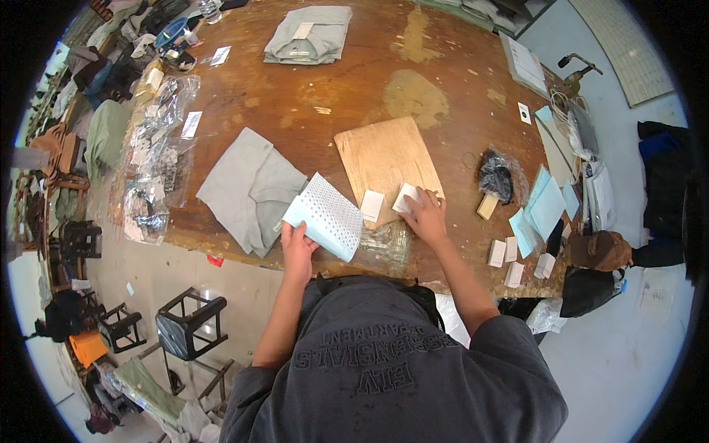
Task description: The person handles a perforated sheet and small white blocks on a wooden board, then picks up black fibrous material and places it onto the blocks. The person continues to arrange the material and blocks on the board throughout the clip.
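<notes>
My left hand (297,247) grips the lower left corner of a pale blue sheet (329,218) printed with rows of small dots, its fingers closed on the edge. Part of the sheet lies over a folded grey garment (251,192). On the right, my right hand (427,218) has its fingertips and thumb closed on a small white card (405,198) at the near part of a wooden board (384,155). A second white card (371,205) rests on the board's near left edge, between my hands.
Another folded grey garment (309,37) lies at the table's far side. Several small stacks of white cards (513,275) stand near right, beside pale blue sheets (543,203) and a black bundle in clear plastic (496,176). Clear plastic bags (159,162) line the left edge; a black stool (190,323) stands below.
</notes>
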Demonstrator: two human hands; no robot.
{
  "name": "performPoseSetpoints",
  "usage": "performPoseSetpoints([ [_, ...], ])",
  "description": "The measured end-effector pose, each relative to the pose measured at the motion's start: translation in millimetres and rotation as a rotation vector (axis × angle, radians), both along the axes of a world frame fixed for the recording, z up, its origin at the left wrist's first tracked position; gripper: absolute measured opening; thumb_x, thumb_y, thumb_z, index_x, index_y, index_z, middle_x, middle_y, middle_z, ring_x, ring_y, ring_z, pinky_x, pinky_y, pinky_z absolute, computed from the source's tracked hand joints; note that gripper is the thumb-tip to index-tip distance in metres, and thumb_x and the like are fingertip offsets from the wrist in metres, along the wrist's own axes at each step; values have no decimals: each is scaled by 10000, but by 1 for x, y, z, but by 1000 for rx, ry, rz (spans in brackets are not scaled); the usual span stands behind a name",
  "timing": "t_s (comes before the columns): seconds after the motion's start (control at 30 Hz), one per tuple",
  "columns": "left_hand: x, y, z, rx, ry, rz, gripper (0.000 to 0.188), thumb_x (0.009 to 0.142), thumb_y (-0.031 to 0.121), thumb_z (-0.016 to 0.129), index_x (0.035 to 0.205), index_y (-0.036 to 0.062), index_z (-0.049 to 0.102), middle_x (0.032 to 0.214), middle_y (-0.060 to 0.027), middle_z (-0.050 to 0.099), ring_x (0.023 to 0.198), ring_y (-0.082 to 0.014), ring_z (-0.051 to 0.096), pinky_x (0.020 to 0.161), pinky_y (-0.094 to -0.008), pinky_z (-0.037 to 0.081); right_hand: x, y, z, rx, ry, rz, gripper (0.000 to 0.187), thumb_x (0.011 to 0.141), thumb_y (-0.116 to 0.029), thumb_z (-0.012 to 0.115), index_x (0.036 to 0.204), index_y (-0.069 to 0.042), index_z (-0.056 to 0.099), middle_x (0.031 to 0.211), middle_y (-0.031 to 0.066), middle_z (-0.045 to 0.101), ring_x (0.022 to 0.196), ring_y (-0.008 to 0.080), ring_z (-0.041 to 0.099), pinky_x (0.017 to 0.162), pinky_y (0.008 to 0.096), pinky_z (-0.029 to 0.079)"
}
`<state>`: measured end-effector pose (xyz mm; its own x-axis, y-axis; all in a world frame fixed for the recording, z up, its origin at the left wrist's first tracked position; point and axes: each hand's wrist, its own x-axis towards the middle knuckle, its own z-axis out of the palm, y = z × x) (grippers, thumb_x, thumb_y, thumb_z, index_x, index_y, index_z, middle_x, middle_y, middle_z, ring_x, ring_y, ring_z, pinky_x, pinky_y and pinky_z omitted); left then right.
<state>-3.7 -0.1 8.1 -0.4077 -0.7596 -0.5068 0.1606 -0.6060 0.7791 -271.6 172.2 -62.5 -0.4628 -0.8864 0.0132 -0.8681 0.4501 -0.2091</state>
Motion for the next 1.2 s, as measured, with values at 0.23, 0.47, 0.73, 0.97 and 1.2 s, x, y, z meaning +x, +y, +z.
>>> performPoseSetpoints([
  [0.23, -9, 2, 4, -55, 49, -35, 333, 987, 97, 456, 1311, 30, 414, 1196, -95, 570, 1039, -183, 604, 864, -337, 518, 19, -14, 21, -64, 50, -7, 384, 808, -274, 683, 1162, -134, 635, 1348, 131, 490, 1243, 328, 432, 996, 550, 327],
  [0.47, -17, 8, 8, -125, 95, -59, 300, 982, 96, 482, 1275, 34, 469, 1159, -67, 602, 1014, -139, 606, 843, -309, 520, 108, -83, 80, -629, -575, 265, 188, 789, -82, 680, 958, -9, 639, 934, 143, 657, 906, 331, 612, 813, 410, 485],
  [0.73, -18, 13, 9, -241, -6, -61, 257, 949, 134, 564, 1171, 7, 579, 1028, -18, 641, 842, -58, 579, 681, -214, 479, 131, -106, 86, -674, -782, 65, 151, 809, -42, 669, 949, 3, 635, 854, 161, 657, 756, 285, 661, 663, 346, 524],
  [0.97, -14, 9, -1, -333, -73, -182, 282, 950, 115, 560, 1202, -12, 560, 1073, -48, 644, 911, -110, 620, 754, -271, 530, 131, -101, 83, -668, -857, -48, 127, 817, -40, 670, 934, -2, 640, 854, 157, 669, 724, 247, 675, 655, 318, 527],
  [1.2, -6, 4, -1, -273, -77, -22, 253, 950, 114, 559, 1164, -19, 578, 1023, -53, 647, 843, -94, 613, 702, -242, 522, 72, -86, 41, -550, -269, 157, 128, 772, -57, 658, 900, -51, 646, 816, 106, 662, 777, 257, 627, 688, 378, 499],
])
